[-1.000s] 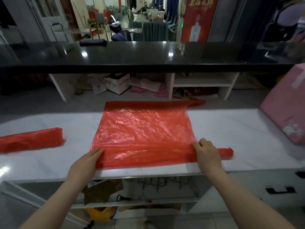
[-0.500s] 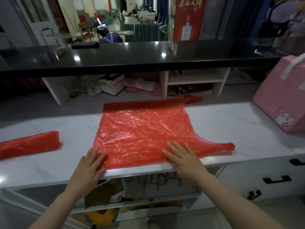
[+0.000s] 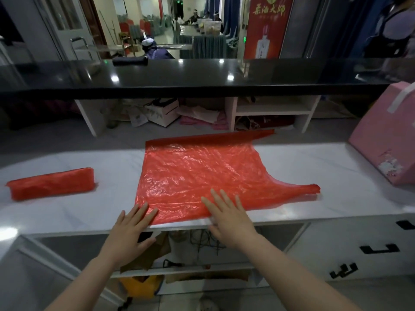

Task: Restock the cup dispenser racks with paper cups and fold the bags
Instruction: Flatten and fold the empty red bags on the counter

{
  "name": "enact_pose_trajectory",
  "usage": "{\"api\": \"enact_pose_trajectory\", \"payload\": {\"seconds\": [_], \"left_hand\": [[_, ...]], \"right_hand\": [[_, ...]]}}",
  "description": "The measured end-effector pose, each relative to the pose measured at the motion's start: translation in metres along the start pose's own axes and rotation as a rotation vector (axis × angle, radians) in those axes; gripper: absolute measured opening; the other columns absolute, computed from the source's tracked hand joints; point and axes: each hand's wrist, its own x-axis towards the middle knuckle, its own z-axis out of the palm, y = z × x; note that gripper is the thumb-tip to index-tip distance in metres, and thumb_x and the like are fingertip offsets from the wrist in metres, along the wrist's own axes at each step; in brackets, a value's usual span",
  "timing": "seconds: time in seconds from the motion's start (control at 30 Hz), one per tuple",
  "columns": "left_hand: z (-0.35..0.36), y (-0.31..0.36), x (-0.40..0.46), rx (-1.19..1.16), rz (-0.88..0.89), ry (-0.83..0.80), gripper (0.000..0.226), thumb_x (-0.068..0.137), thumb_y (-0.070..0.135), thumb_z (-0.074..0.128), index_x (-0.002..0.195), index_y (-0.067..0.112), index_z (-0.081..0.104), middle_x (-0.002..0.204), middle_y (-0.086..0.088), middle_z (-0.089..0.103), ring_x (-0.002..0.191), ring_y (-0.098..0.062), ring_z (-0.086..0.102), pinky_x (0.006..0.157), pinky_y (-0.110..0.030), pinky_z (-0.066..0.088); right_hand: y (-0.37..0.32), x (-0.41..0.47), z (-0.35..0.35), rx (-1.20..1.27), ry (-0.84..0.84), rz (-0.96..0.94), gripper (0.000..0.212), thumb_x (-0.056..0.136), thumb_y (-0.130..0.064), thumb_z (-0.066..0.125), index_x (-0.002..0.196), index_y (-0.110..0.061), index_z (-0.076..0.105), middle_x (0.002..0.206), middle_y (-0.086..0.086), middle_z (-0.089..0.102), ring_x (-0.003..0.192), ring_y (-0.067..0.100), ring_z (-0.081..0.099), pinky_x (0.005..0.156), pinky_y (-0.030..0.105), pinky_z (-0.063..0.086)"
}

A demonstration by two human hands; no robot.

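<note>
Your left hand [image 3: 132,223] lies flat with straight fingers at the near-left corner of the red plastic bag [image 3: 197,173], fingertips on its edge. Your right hand [image 3: 226,215] is also flat and spread, pressing on the near edge toward the middle; neither hand grips anything. The bag is spread directly ahead of you on the white counter [image 3: 314,167], its long axis running left to right, with the handles pointing right: the near one [image 3: 301,190] lies beyond your right hand, so that hand is the nearer to it. The near hem sits right at the counter's front edge, so the next fold likely goes away from you. A folded red bag [image 3: 51,182] rests well apart to the left.
</note>
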Motion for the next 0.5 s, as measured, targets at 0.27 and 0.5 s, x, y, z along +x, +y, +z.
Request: {"api": "enact_pose_trajectory", "payload": {"seconds": [0.27, 0.5], "left_hand": [[0.009, -0.013, -0.017, 0.014, 0.024, -0.033, 0.091, 0.089, 0.055, 0.051, 0.142, 0.043, -0.022, 0.151, 0.009, -0.028, 0.144, -0.017, -0.019, 0.113, -0.040, -0.011], [0.004, -0.010, -0.020, -0.030, 0.009, -0.066, 0.098, 0.088, 0.046, 0.058, 0.141, 0.040, -0.024, 0.149, 0.011, -0.031, 0.138, -0.014, -0.026, 0.112, -0.043, -0.013]], "right_hand": [[0.001, -0.009, 0.034, -0.044, 0.000, 0.115, 0.090, 0.091, -0.027, 0.050, 0.143, -0.044, -0.021, 0.154, -0.003, -0.024, 0.144, 0.020, -0.016, 0.111, 0.040, -0.009], [0.076, -0.069, 0.016, -0.015, -0.023, 0.513, 0.098, 0.086, -0.022, 0.054, 0.143, -0.043, -0.023, 0.156, 0.005, -0.024, 0.144, 0.024, -0.018, 0.116, 0.050, -0.002]]}}
